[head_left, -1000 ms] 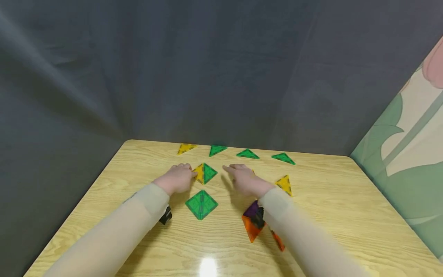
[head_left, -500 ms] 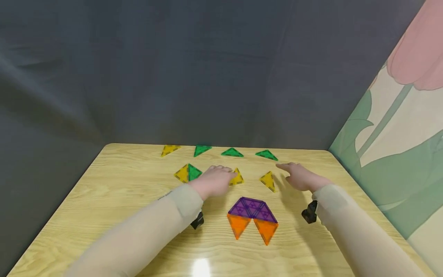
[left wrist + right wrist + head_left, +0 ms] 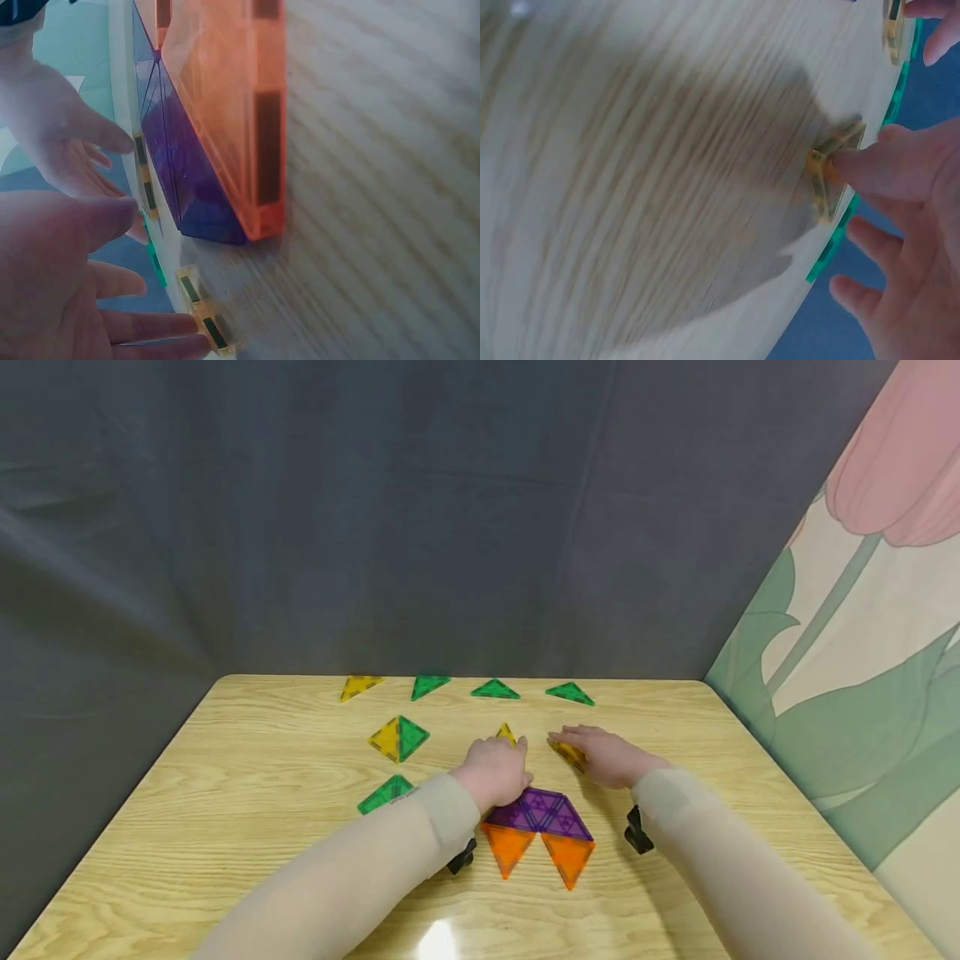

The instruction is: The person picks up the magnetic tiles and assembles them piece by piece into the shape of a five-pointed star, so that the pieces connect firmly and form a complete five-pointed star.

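In the head view my left hand (image 3: 492, 770) reaches over the table's middle. It hovers at the purple triangle magnetic tiles (image 3: 553, 812), which have two orange triangle tiles (image 3: 568, 858) on their near side. In the left wrist view its straight fingers reach a yellow triangle tile (image 3: 199, 307), partly hidden in the head view. Farther right, my right hand (image 3: 611, 757) lies over another yellow triangle tile (image 3: 567, 755). The right wrist view has its thumb touching that tile (image 3: 821, 187), the other fingers extended and spread.
Along the table's back edge lie a yellow tile (image 3: 360, 686) and several green triangle tiles (image 3: 495, 689). A yellow-green pair (image 3: 400, 739) and a partly covered green piece (image 3: 386, 793) are to the left. A dark curtain (image 3: 465, 527) hangs behind.
Both hands shifted right from the yellow-green pair. The left hand then drew back from its yellow tile towards the purple tiles, while the right hand moved left onto its yellow tile. The view turned right.
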`<control>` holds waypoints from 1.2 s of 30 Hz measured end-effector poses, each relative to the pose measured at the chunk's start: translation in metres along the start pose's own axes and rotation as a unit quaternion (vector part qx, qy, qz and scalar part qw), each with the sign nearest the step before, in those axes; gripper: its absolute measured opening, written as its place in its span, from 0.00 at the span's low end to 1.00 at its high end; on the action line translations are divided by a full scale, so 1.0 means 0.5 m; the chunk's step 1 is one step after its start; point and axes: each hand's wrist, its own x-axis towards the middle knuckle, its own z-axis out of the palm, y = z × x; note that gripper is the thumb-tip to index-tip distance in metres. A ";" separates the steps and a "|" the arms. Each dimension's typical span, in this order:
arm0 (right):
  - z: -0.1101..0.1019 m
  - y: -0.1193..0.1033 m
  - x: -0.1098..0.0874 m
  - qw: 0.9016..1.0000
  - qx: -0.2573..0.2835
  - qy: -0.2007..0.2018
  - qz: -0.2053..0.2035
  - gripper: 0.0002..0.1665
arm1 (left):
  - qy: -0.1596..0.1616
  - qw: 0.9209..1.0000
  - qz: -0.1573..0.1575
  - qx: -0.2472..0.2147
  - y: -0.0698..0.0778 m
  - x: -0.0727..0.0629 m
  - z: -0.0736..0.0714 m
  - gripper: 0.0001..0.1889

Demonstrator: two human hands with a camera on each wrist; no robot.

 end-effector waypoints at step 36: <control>0.001 -0.052 -0.026 0.998 0.049 0.005 0.034 0.25 | 0.027 0.993 0.043 -0.110 -0.098 0.002 0.010 0.26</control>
